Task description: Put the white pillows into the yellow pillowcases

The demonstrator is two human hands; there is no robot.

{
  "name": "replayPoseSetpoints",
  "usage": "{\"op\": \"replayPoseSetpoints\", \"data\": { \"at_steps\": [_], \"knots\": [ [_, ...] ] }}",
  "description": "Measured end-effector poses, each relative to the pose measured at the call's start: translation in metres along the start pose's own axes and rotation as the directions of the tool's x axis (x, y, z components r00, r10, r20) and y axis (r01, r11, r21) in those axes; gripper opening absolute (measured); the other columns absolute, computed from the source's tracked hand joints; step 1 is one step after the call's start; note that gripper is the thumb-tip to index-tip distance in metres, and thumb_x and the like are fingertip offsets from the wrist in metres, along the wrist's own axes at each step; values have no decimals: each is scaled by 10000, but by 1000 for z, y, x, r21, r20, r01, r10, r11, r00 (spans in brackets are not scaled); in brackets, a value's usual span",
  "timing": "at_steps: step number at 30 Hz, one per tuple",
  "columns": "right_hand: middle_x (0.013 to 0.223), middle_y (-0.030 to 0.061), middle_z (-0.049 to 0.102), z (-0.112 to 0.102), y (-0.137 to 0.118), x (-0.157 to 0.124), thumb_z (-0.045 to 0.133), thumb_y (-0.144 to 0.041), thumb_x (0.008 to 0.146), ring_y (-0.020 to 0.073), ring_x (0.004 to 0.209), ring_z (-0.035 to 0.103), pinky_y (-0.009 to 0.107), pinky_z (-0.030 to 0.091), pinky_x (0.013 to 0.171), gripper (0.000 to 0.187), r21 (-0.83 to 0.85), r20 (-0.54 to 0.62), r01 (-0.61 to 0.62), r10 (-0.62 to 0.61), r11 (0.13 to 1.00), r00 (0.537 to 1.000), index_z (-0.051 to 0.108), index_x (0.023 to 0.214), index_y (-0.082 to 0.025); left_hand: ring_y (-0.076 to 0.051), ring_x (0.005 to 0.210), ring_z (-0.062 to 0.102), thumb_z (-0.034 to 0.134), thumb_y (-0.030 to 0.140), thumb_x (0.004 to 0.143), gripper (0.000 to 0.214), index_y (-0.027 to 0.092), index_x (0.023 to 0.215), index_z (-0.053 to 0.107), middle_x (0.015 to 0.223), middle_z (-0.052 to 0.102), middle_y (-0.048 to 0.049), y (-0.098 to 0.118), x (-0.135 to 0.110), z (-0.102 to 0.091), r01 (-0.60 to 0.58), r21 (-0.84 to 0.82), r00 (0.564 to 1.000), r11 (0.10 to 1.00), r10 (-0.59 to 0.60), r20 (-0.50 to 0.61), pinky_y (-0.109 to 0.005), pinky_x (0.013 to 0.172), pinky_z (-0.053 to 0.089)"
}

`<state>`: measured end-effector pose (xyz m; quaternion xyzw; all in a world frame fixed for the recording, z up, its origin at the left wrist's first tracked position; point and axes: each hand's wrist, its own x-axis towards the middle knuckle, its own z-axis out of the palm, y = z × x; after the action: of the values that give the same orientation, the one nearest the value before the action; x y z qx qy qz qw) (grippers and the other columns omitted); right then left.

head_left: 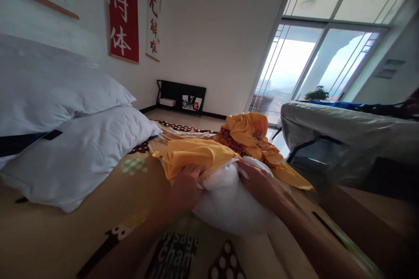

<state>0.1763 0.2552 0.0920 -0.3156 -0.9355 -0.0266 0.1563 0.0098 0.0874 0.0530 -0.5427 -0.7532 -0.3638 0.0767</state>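
Note:
A white pillow point(229, 205) lies on the bed in front of me, its far end inside a yellow pillowcase point(196, 154). My left hand point(185, 185) is closed on the edge of the yellow fabric at the pillow's left side. My right hand point(258, 183) grips the fabric and pillow on the right side. More yellow cloth with a red checked patch point(244, 133) is bunched up beyond the pillow.
Two white pillows point(75, 139) are stacked at the left against the wall. The bed sheet point(131, 209) is tan with printed patterns. A grey covered table point(343, 128) stands at the right. A low black shelf point(181, 96) sits by the far wall, next to glass balcony doors point(294, 65).

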Motion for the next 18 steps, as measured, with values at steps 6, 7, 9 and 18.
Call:
{"op": "replayPoseSetpoints", "data": {
  "at_steps": [6,7,9,18],
  "knots": [
    [1114,121,626,5,-25,-36,339,-446,976,253,975,618,373,492,818,511,12,-382,2,3,1000,924,429,1417,-205,-242,833,530,460,54,723,153,185,786,511,835,576,-78,-27,4,27,23,159,926,987,39,-375,-356,746,410],
    [1199,151,588,6,-30,-44,334,-471,974,274,1063,585,400,485,866,567,19,-449,53,-39,998,893,352,1455,-171,-242,825,526,460,64,728,138,189,776,494,827,567,-77,-32,6,26,22,172,901,985,55,-430,-355,741,407],
    [1389,209,427,9,-41,-59,363,-529,950,331,1245,453,470,445,951,691,-21,-518,156,-144,988,843,201,1503,-148,-236,790,517,463,88,732,114,197,767,463,796,546,-67,-40,9,21,38,159,848,987,52,-527,-347,715,406],
    [1251,180,523,42,-85,-45,545,-388,887,320,991,568,425,494,743,495,-312,-129,256,-308,915,943,481,1371,-304,-202,790,543,473,77,654,215,209,821,443,792,538,-24,-27,5,21,36,39,810,999,-6,-587,-304,703,427]
  ]
}}
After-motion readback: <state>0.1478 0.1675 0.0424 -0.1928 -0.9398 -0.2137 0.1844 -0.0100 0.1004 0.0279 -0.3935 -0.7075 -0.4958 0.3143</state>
